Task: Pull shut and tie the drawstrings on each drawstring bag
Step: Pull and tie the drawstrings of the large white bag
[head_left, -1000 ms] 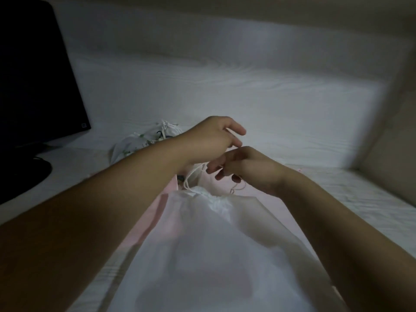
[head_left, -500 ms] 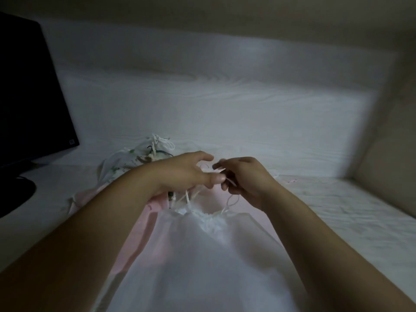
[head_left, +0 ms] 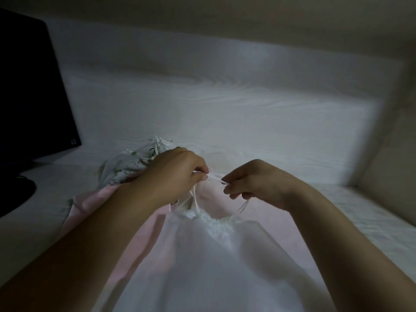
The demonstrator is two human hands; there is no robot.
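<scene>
Across the pale wood-grain desk (head_left: 371,210), with a dark monitor (head_left: 29,91) at nine o'clock, the white bag (head_left: 202,266) lay lengthwise from six o'clock toward the centre, on top of a pink bag (head_left: 144,233); its mouth was already gathered into a tight ruffle. A printed bag (head_left: 126,167) at ten o'clock sat behind the left wrist, its cords apparently tied. Half a second earlier the two hands had been touching over the neck; now they had drawn apart. The left hand (head_left: 177,176) pinched one end of the drawstring (head_left: 213,177) between thumb and curled fingers, and the right hand (head_left: 254,183) pinched the other, so a short span ran taut between them. That separation probably meant a first knot was being cinched, with the bow or second throw left to do.
</scene>
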